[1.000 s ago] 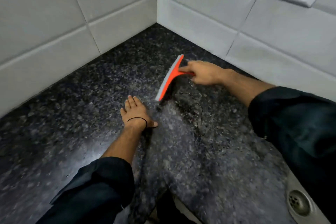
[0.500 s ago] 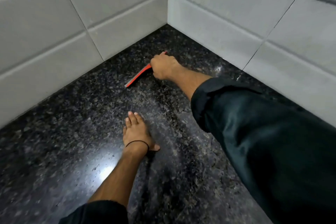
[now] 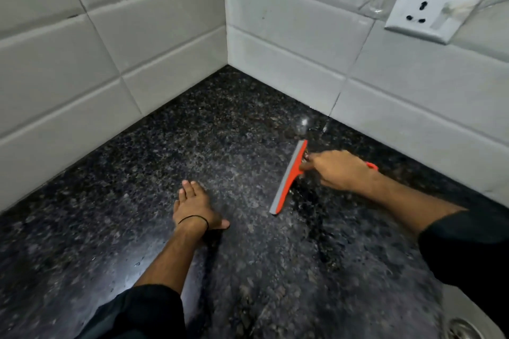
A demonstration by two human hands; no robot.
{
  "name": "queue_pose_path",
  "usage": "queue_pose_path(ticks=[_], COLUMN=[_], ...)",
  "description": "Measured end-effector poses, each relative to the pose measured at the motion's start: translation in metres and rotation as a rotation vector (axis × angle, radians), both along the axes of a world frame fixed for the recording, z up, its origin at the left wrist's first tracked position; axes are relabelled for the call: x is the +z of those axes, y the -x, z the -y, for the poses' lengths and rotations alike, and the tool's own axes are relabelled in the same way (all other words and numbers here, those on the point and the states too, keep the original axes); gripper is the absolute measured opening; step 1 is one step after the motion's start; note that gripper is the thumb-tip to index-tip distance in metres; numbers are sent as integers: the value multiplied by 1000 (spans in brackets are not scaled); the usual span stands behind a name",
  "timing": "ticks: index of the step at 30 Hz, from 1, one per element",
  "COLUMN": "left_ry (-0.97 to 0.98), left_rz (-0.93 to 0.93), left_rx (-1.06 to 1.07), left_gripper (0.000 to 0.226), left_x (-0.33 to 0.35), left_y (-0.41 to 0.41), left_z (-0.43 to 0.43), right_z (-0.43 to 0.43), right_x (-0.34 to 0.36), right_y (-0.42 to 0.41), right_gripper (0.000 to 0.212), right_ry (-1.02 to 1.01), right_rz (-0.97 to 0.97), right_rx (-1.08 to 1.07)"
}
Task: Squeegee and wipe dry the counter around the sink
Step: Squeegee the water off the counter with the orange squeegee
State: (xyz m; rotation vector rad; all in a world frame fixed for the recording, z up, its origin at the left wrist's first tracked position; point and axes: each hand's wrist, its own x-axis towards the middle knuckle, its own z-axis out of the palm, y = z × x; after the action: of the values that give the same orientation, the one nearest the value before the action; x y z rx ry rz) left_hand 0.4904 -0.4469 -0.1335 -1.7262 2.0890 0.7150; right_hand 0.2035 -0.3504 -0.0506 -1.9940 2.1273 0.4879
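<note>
An orange squeegee (image 3: 289,177) with a grey blade stands on the black speckled granite counter (image 3: 237,124), its blade running from near the right wall toward me. My right hand (image 3: 340,170) grips its handle from the right; the handle's orange end pokes out behind the hand. My left hand (image 3: 194,206) rests flat on the counter to the left of the blade, fingers straight, a black band on the wrist. A wet dark streak lies on the counter just right of the blade.
White tiled walls meet in a corner (image 3: 225,63) behind the counter. A white wall socket (image 3: 432,9) sits on the right wall. The steel sink (image 3: 468,308) with its drain (image 3: 464,329) shows at the bottom right.
My right hand has pulled the squeegee back from the far corner, to the right and toward the sink. My left hand has stayed flat in place.
</note>
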Motion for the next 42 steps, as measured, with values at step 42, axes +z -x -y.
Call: queue_pose_path(ticks=[42], left_ry=[-5], left_rz=[25], left_rx=[-176], left_gripper=[149], left_x=[-13], left_y=[98], left_z=[51], right_z=[323], right_x=[-8], right_y=[-9], right_gripper=[35], right_ry=[147], right_rz=[23], right_rx=[115])
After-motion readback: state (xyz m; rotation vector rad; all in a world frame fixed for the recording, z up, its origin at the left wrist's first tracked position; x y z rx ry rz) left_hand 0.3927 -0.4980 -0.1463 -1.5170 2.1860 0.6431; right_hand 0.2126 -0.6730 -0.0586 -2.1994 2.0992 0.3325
